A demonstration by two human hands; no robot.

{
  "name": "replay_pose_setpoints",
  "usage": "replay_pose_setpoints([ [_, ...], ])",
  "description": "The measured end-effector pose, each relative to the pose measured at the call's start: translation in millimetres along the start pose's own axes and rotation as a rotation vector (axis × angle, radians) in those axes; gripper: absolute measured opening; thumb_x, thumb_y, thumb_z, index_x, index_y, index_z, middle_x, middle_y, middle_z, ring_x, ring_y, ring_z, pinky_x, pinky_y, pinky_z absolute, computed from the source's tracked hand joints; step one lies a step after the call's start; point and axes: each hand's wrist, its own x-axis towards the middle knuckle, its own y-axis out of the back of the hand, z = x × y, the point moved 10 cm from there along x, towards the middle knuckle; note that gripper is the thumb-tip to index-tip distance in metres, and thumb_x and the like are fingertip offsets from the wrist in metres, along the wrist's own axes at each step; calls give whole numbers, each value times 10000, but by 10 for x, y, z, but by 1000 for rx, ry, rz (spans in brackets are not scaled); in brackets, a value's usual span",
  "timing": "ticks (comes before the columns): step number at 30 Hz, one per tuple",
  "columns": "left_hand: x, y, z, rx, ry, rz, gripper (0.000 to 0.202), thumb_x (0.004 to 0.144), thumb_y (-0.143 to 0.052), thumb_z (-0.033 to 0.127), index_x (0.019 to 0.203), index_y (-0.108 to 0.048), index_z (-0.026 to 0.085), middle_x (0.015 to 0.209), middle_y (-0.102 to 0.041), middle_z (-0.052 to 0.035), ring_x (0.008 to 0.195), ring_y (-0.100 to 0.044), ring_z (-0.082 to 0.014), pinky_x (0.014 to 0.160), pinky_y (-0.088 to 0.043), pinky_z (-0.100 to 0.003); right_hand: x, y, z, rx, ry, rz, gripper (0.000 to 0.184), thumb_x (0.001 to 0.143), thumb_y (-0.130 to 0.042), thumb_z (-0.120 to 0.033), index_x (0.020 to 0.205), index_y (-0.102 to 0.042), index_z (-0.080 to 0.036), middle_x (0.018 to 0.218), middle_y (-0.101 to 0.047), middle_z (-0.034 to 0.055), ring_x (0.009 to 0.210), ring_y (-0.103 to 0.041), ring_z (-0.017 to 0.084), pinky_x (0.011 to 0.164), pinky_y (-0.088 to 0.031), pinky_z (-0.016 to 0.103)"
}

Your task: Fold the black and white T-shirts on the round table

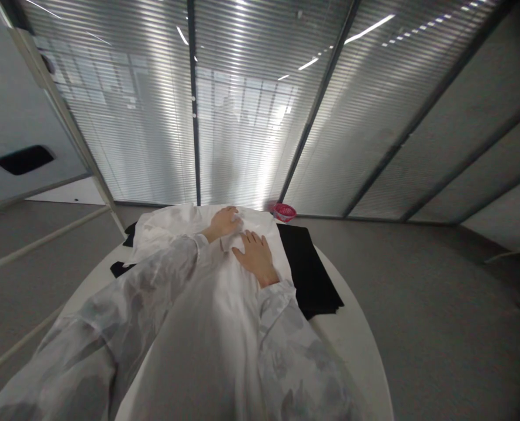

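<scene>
The loose left sleeve (123, 316), at 7 o'clock, is whitish cloth with soft-edged grey blotches and deep creases. The right sleeve (295, 351), at 5 o'clock, carries the same pale, mottled pattern. Both are long, leaving the left hand (223, 222) and right hand (255, 255) bare.

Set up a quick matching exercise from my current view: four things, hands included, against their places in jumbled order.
1. Round pink-red lattice basket
2. Flat black rectangular piece
3. Left hand
4. Right hand

A. On the wrinkled white cloth, nearer the camera
B. Off the cloth, near the far edge of the round white table
C. On the cloth, farther from the camera
D. Along the cloth's right side

Pairs: 1-B, 2-D, 3-C, 4-A
</scene>
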Motion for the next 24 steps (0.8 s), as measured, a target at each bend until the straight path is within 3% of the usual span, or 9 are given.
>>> replay_pose_setpoints([
  [3,-251,-206,100,38,-124,-131,535,1006,-623,484,1499,-648,279,1651,-583,-75,1557,-493,-257,1314,-315,-365,-4,-36,-9,-11,16,-26,714,1094,-501,-577,1671,-470,-158,1751,-432,166,1619,-384,358,1341,-213,590],
  [5,-372,-231,27,80,-126,-162,613,1022,-593,535,1557,-595,236,1718,-502,-114,1622,-413,-288,1347,-243,-421,-23,-55,-32,-19,28,-50,750,1097,-494,-578,1690,-435,-123,1762,-407,177,1628,-370,370,1342,-210,599],
  [9,-497,-99,-162,170,-61,-147,768,1025,-552,641,1611,-515,146,1771,-369,-229,1667,-314,-372,1350,-190,-538,-99,-37,-101,-22,35,-62,776,1099,-485,-597,1692,-430,-99,1768,-379,200,1645,-348,370,1350,-197,593],
  [13,-599,117,-204,232,-30,-134,727,968,-636,686,1495,-631,186,1691,-505,-208,1601,-430,-363,1343,-221,-503,-209,8,-157,18,62,-83,796,1095,-493,-625,1699,-425,-110,1772,-364,208,1663,-325,356,1359,-189,595],
  [15,-644,328,-264,256,2,-106,619,961,-654,685,1352,-724,211,1570,-635,-182,1520,-526,-353,1338,-238,-472,-274,31,-155,88,106,-115,776,1090,-508,-637,1689,-452,-145,1773,-372,188,1666,-328,341,1364,-194,598],
  [18,-717,866,-540,290,117,2,548,993,-613,670,1218,-765,194,1451,-699,-209,1456,-570,-388,1314,-274,-486,-383,117,-63,322,166,-135,610,1114,-470,-596,1597,-582,-240,1729,-482,106,1606,-450,270,1358,-288,515],
  [22,-957,1737,-1221,285,395,182,594,976,-652,622,1260,-697,102,1422,-661,-330,1385,-599,-489,1140,-443,-569,-520,399,267,513,102,113,465,1121,-430,-464,1444,-695,-258,1560,-663,84,1445,-619,240,1262,-455,439],
  [23,-1083,1903,-1472,186,543,222,608,898,-756,628,1209,-700,109,1367,-691,-321,1362,-617,-492,1084,-481,-532,-557,438,320,504,84,165,442,1105,-455,-444,1406,-714,-250,1516,-693,95,1417,-636,257,1246,-470,453],
  [24,-1169,2015,-1628,145,602,229,614,855,-802,634,1153,-701,106,1278,-726,-314,1307,-651,-497,1009,-514,-504,-588,453,339,488,81,193,416,1088,-484,-430,1366,-732,-244,1482,-712,103,1396,-647,270,1238,-476,466],
])
